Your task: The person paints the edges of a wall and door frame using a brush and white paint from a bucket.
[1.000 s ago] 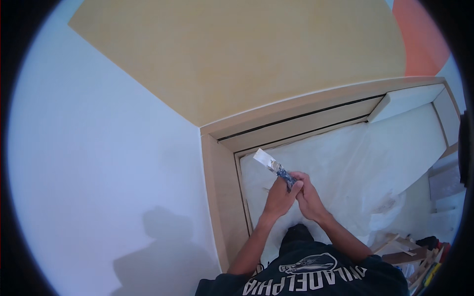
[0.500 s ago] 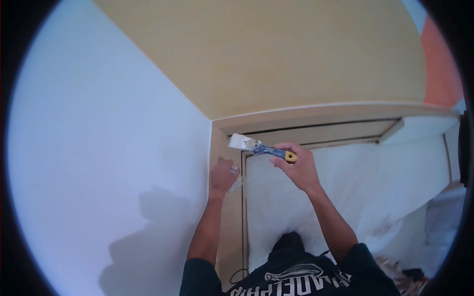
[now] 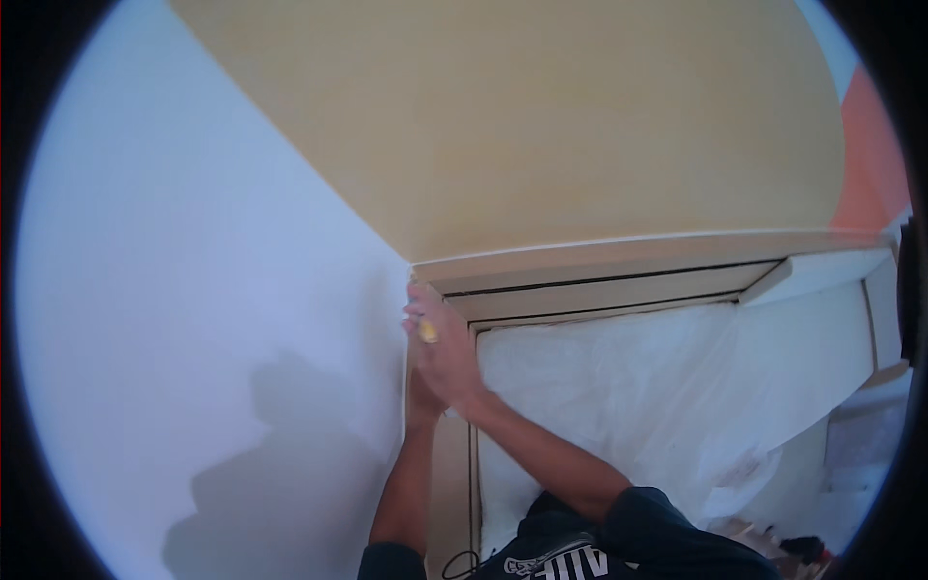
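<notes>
My right hand (image 3: 449, 353) reaches across to the left and grips a putty knife by its handle. Only the yellow end of the putty knife (image 3: 427, 331) shows between the fingers; its blade is mostly hidden, close to the corner where white wall, tan wall and tan trim meet. Beneath it is my left hand (image 3: 425, 398), on the tan ledge (image 3: 449, 474) along the white wall. Its fingers are hidden behind my right hand. A sliver of something whitish shows at its wrist side, too little to name.
The white wall (image 3: 222, 261) rises close on the left, my shadow on it. Ahead stands the tan wall (image 3: 541, 126), above ledges with dark grooves. A whitish sheet-like surface (image 3: 619, 387) spreads below on the right. A thin dark cord loop (image 3: 461, 564) lies at the bottom.
My right hand has swung left with the putty knife, from over the whitish surface to the corner, and now covers my left hand. Earlier, my left hand showed closed around something whitish.
</notes>
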Demonstrator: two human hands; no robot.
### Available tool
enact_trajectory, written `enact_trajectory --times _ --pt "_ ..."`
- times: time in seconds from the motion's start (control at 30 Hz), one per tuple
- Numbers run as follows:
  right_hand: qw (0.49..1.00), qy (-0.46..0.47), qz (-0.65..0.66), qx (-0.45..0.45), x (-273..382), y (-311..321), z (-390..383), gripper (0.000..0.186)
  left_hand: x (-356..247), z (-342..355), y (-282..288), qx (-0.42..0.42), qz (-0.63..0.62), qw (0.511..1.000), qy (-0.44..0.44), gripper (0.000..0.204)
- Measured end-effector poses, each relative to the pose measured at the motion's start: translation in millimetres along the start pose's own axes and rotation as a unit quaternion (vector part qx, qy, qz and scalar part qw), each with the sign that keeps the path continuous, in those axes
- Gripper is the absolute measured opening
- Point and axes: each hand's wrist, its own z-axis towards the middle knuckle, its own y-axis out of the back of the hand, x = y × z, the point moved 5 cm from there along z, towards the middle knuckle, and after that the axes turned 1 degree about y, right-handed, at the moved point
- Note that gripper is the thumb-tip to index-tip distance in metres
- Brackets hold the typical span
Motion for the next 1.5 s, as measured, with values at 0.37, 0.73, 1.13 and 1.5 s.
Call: enact_trajectory --times 0.37,0.73,1.13,1.5 --pt "0.997 -0.076 0.011 -0.011 -68 -98 15 0.039 30 -15 -26 0.171 0.106 0.973 0.112 0.024" --pt "0.980 -0.187 0.061 0.015 -84 -105 27 0.038 42 -21 -18 0.129 0.051 0.990 0.033 0.020" --pt "0.988 -0.150 -0.027 0.038 -80 -106 41 0.038 32 -15 -16 0.147 0.138 0.977 0.071 0.017" --pt "0.977 -0.198 -0.043 0.065 -84 -101 59 0.034 43 -22 -13 0.128 0.157 0.978 0.040 0.023"
